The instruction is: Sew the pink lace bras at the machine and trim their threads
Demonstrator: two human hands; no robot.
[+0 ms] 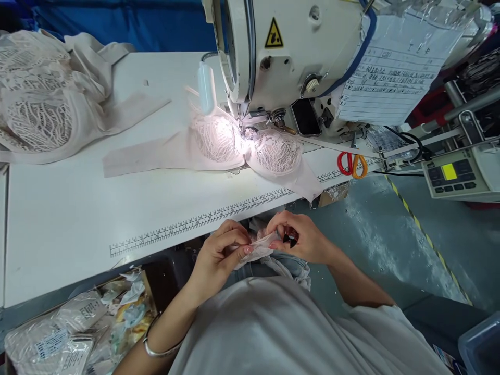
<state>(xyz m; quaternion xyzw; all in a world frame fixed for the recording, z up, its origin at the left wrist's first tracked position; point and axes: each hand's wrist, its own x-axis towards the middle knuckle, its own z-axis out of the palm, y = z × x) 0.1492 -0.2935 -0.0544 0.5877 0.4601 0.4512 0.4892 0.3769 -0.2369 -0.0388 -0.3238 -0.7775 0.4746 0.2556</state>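
Over my lap, just off the table's front edge, a pale pink piece of fabric (261, 249) is stretched between both hands. My left hand (219, 255) pinches its left side between thumb and fingers. Its right end is gripped by my right hand (302, 237), which also has a small black pointed thing (289, 239) tucked in its curled fingers; its kind is mostly hidden. On the table, a pale pink lace bra (219, 140) lies with its middle under the needle area of the sewing machine (289, 62), lit by the lamp.
More lace bras (42, 114) are heaped at the table's left. Red-and-orange-handled scissors (352, 164) lie at the right, near a printed ruler strip (219, 215). A box of plastic-wrapped packets (78, 333) stands below left. A control panel (457, 174) is at right.
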